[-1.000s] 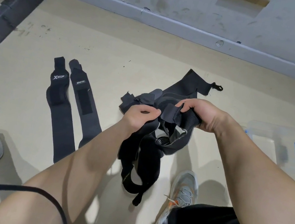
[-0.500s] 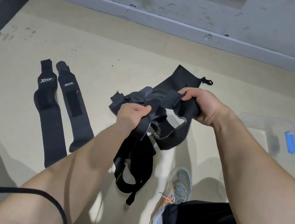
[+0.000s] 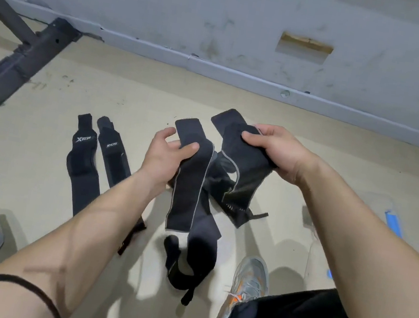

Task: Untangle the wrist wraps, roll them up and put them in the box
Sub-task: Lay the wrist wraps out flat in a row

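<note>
Head view, looking down onto a beige floor point(image 3: 130, 95).

Holding up a tangle of black wrist wraps point(image 3: 216, 176) between the two shoes, mid-scene. Pinching the far end of one grey-edged strip point(image 3: 187, 191) with the left hand point(image 3: 168, 152): thumb lying on top, fingers point(image 3: 164, 134) loosely curled beneath. Gripping a second, wider wrap point(image 3: 241, 161) with the right hand point(image 3: 273, 150): fingers curling over its far edge, thumb pressing on its upper face. Holding the two gripped ends just apart, lower lengths crossing and hanging in a loop point(image 3: 183, 274) toward the near floor; touching it or not, cannot tell.

Also showing:
- two flat wraps point(image 3: 82, 165), lying side by side on the floor at left, untangled and unrolled, well apart from the tangle;
- clear box point(image 3: 386, 205) with blue latch point(image 3: 393, 223), standing on the floor at right, mostly hidden behind the right forearm;
- dark metal frame point(image 3: 20, 55), running along the far left.
</note>
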`<state>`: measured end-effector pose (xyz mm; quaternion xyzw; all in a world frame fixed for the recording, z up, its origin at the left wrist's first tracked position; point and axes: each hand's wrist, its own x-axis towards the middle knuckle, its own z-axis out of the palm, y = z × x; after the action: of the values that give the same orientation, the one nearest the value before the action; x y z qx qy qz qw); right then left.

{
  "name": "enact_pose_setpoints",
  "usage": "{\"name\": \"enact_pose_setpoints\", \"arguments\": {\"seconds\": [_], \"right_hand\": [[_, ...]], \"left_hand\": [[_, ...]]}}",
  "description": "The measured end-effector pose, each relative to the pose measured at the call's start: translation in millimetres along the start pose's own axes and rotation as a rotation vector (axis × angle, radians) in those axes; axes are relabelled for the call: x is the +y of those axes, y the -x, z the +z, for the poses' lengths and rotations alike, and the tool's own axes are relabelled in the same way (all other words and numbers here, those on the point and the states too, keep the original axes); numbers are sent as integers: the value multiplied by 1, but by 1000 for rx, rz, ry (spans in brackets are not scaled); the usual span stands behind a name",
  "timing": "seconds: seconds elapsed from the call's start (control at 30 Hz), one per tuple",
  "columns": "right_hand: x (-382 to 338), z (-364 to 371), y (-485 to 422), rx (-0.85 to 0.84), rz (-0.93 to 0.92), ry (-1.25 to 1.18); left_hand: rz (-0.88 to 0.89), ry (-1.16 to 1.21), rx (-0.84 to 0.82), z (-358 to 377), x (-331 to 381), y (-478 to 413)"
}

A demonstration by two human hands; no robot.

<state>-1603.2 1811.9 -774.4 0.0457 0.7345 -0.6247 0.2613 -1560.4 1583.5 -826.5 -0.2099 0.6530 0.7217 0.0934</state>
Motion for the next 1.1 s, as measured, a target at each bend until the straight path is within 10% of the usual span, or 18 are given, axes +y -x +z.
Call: {"name": "enact_pose_setpoints", "arguments": {"seconds": [1.1], "right_hand": [[-20,64,35,157,-42,41]], "left_hand": [[65,164,-196,0,28,44]]}}
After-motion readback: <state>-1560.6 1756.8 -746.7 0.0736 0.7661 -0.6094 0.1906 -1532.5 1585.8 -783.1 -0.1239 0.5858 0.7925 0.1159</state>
